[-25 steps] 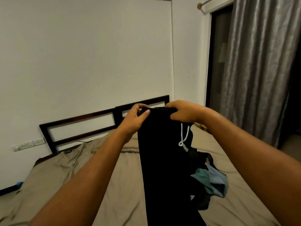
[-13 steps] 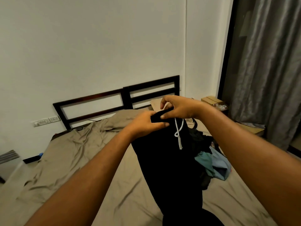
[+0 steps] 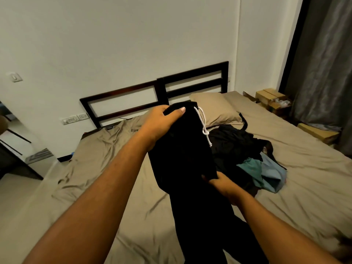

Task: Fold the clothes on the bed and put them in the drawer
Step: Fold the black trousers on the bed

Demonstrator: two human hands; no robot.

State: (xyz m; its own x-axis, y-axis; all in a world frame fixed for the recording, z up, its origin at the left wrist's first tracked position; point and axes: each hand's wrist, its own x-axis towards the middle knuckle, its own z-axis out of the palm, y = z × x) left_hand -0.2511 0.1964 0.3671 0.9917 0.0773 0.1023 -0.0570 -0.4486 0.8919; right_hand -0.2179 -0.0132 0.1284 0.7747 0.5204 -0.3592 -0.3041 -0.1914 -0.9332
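Head cam, L hand [image 3: 162, 121] grips black pants [image 3: 181, 151] top, R hand [image 3: 222, 185] grips lower, clothes pile [image 3: 238, 143] beside

One view only: wide-angle head camera, up over the near end of the bed [image 3: 304, 187], facing forward and down along it toward the headboard [image 3: 162, 91] and wall [image 3: 133, 35] at the far end. Close in; bed fills lower frame, curtain [image 3: 327, 73] far right.
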